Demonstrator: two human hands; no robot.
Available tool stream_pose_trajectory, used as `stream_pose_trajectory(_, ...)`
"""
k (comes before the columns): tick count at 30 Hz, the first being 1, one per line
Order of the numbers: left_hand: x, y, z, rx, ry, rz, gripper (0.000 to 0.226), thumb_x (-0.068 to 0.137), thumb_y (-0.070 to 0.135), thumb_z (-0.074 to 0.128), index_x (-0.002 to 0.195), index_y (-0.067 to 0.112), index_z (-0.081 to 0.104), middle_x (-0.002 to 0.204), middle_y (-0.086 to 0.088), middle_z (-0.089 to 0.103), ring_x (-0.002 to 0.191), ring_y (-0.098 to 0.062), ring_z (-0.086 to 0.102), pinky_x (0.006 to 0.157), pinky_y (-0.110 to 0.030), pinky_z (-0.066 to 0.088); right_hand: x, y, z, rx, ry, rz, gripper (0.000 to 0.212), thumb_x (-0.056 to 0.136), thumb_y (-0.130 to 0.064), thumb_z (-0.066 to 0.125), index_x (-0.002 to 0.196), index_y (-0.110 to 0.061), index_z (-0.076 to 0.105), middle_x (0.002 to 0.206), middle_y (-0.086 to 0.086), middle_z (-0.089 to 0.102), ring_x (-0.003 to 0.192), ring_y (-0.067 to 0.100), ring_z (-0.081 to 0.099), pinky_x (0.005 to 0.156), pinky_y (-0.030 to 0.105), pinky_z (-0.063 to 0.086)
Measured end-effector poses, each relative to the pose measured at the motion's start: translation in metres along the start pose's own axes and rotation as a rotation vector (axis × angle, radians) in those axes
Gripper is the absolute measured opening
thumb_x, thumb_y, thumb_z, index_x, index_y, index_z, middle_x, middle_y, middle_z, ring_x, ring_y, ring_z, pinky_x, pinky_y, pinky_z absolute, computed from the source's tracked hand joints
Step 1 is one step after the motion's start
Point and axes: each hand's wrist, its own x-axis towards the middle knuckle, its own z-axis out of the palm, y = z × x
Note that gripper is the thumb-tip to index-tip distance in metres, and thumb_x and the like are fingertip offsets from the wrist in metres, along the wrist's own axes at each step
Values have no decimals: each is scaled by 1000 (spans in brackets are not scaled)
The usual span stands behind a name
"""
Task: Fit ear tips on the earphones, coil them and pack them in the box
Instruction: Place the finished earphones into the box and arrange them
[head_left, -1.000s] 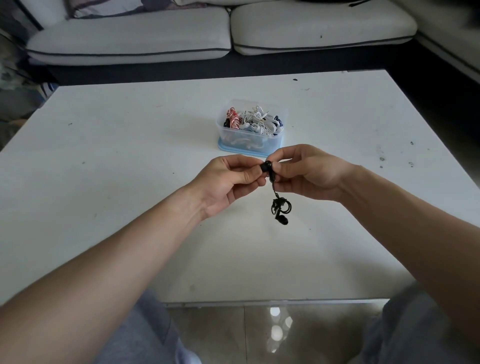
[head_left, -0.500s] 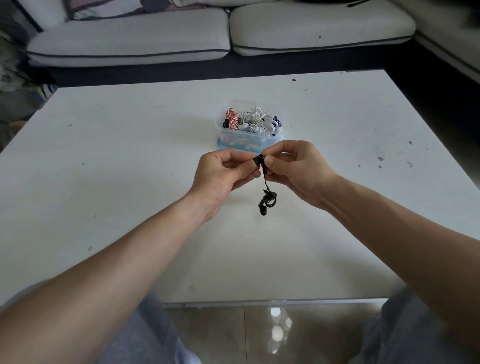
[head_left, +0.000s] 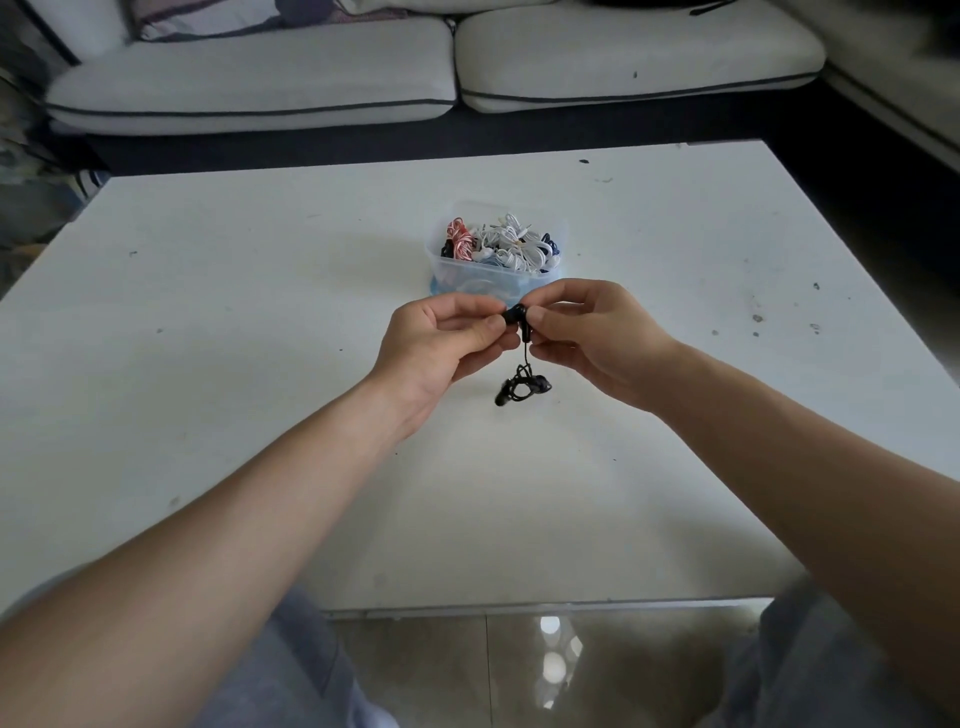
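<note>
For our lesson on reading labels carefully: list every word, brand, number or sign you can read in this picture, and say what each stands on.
No readable text anywhere.
Clear plastic box of coiled earphones: no label visible.
Black earphones, pinched by the left hand and right hand: any marking is too small to read.
White table: only specks and scuffs, no writing.
Sofa: no text.

left grip (head_left: 441, 348) pinched, right grip (head_left: 597, 338) pinched, meeting at centre
</note>
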Motion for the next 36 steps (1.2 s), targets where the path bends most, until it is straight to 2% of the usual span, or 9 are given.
stream_pose_trajectory(14, 3, 2, -3, 63, -1, -59, 12, 95, 6, 60, 100, 10, 70, 94, -10, 76, 86, -21, 74, 72, -25, 57, 4, 5, -3, 109, -34, 58, 11, 94, -2, 61, 88, -10, 66, 81, 8, 62, 69, 17, 58, 73, 27, 55)
stream_pose_trajectory(17, 5, -1, -5, 268, 56, -56, 13, 95, 21, 62, 100, 14, 72, 97, -3, 76, 88, -16, 70, 77, -27, 57, 5, 5, -2, 138, -17, 65, 13, 95, -1, 60, 87, -9, 66, 77, 7, 61, 66, 17, 57, 72, 27, 55)
stream_pose_trajectory(19, 6, -2, -6, 451, 34, -73, 25, 90, 38, 66, 104, 18, 71, 103, 2, 74, 93, -13, 65, 82, -29, 51, 5, 4, -3, 171, -17, 67, 12, 96, -2, 59, 89, -8, 65, 78, 8, 60, 66, 17, 58, 71, 27, 54)
stream_pose_trajectory(22, 3, -8, -6, 557, -154, -172, 62, 68, 56, 75, 124, 34, 58, 117, 8, 65, 104, -8, 64, 85, -30, 49, 5, 2, -5, 211, -19, 67, 7, 97, -4, 58, 96, -7, 64, 76, 5, 62, 66, 16, 59, 72, 26, 55)
stream_pose_trajectory(25, 2, -19, -2, 486, -265, -198, 74, 68, 42, 85, 133, 43, 48, 124, 4, 60, 98, -18, 71, 84, -35, 57, 5, 2, -2, 267, -12, 66, 6, 97, -5, 57, 99, -6, 62, 74, 3, 63, 66, 15, 60, 74, 25, 56)
stream_pose_trajectory(28, 2, -26, 4, 355, -247, -139, 49, 82, 11, 78, 125, 24, 59, 113, -8, 68, 85, -25, 73, 80, -35, 60, 5, 2, -2, 292, -14, 68, 7, 97, -5, 57, 94, -8, 63, 75, 3, 63, 67, 14, 61, 75, 26, 57)
stream_pose_trajectory(30, 3, -27, 5, 293, -194, -108, 33, 86, -1, 70, 116, 11, 65, 102, -10, 69, 80, -24, 71, 78, -32, 59, 6, 2, -3, 288, -3, 71, 7, 97, -5, 58, 94, -9, 63, 77, 5, 61, 69, 16, 61, 75, 26, 57)
stream_pose_trajectory(32, 6, -27, 2, 240, -139, -101, 27, 86, -5, 68, 110, 7, 66, 96, -11, 70, 79, -25, 71, 76, -29, 59, 7, 3, -5, 301, 18, 70, 7, 97, -4, 58, 98, -8, 63, 81, 7, 60, 71, 18, 61, 73, 27, 57)
stream_pose_trajectory(36, 13, -19, -5, 199, -44, -61, 22, 85, -2, 71, 105, 7, 66, 92, -10, 72, 78, -25, 72, 73, -28, 58, 8, 1, -5, 287, 16, 49, 23, 99, -1, 52, 113, -13, 65, 92, 12, 57, 72, 19, 59, 75, 28, 57)
